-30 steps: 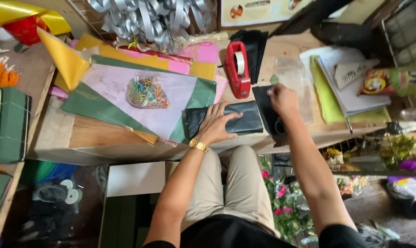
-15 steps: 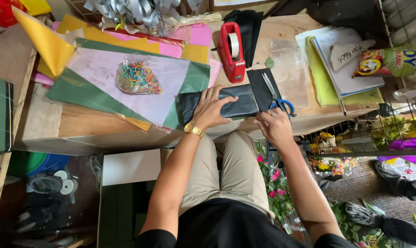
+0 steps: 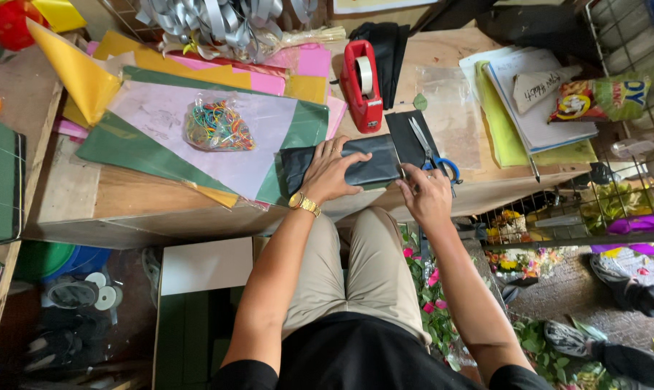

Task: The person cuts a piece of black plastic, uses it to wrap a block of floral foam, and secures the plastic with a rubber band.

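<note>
A: What is held by each hand?

B: The folded sheet of black paper [image 3: 356,162] is pressed flat on the wooden worktop [image 3: 110,198] by the left hand [image 3: 327,173], palm down with fingers spread, nothing being clenched. The paper's right end, at the worktop's front edge, is pinched by the fingers of the right hand [image 3: 424,195].

A: How would this fold be handled well?

B: In my judgement, the sheet should be kept pinned by the spread palm while the edge is lined up and creased outward in one firm pass, so that no slipping or bunching is allowed. The blue-handled steel scissors [image 3: 428,148], lying on a second black sheet just beside the right hand, should be left undisturbed.

A: What else is set out nearby?

B: A red tape dispenser [image 3: 362,83] is stood behind the paper, and a clear bag of coloured rubber bands [image 3: 217,124] is laid on pale lilac and green sheets to the left.

A: What cannot be made out?

B: The right fingertips are partly hidden by the hand's back, so the exact grip cannot be told. How many layers are folded is not shown.
</note>
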